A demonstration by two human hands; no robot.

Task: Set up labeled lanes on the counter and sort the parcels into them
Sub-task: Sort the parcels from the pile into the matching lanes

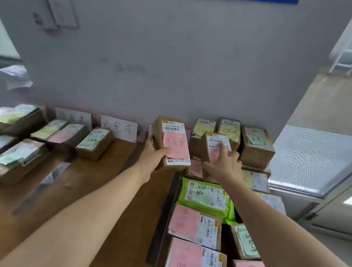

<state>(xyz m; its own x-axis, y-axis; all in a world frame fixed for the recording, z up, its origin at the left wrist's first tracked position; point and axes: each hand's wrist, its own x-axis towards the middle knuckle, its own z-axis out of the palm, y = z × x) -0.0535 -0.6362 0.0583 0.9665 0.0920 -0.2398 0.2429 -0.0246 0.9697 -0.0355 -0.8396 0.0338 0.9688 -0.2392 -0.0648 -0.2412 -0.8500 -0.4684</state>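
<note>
Left grip (152, 154) holding a pink-noted box (171, 143), right grip (224, 164) on a second box (211, 144) (pinching or touching, unclear), a tug may topple the neighbouring stack (256, 148).

Brown parcels (94, 145) with pink, green or yellow notes are lying in rows at left and crowding the right, one pink-noted parcel (175, 146) being held tilted near the white lane label (118, 128).

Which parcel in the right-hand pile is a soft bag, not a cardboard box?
The bright green plastic mailer, lying flat just on the near side of the right hand. The other parcels visible there are brown cardboard boxes carrying coloured notes.
</note>
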